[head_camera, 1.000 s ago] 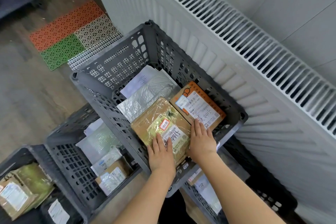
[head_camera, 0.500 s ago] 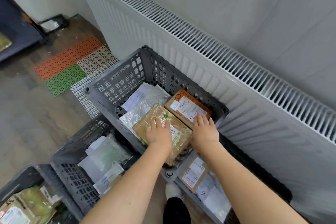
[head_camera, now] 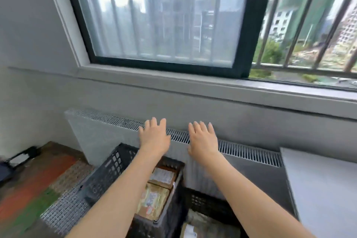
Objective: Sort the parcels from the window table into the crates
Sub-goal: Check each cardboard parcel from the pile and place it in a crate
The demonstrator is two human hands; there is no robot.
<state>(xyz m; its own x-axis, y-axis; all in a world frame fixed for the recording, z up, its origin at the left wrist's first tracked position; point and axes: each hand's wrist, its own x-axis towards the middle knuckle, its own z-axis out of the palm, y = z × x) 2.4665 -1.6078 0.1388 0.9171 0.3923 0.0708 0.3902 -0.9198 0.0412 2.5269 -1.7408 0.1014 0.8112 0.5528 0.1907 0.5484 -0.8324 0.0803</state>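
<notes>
Both hands were empty, fingers spread and loose: the left hand (head_camera: 154, 137) and the right hand (head_camera: 202, 139) hung in the air in front of the radiator (head_camera: 251, 153). The parcels (head_camera: 154, 199) lay flat in the grey crate (head_camera: 110, 170) below the forearms. A pale table (head_camera: 324, 189) edge showed at the right; no parcel was visible on it. Such flat cardboard and film-wrapped packets were probably light and fairly stiff, the film slippery, so gripping opposite edges would suit best.
</notes>
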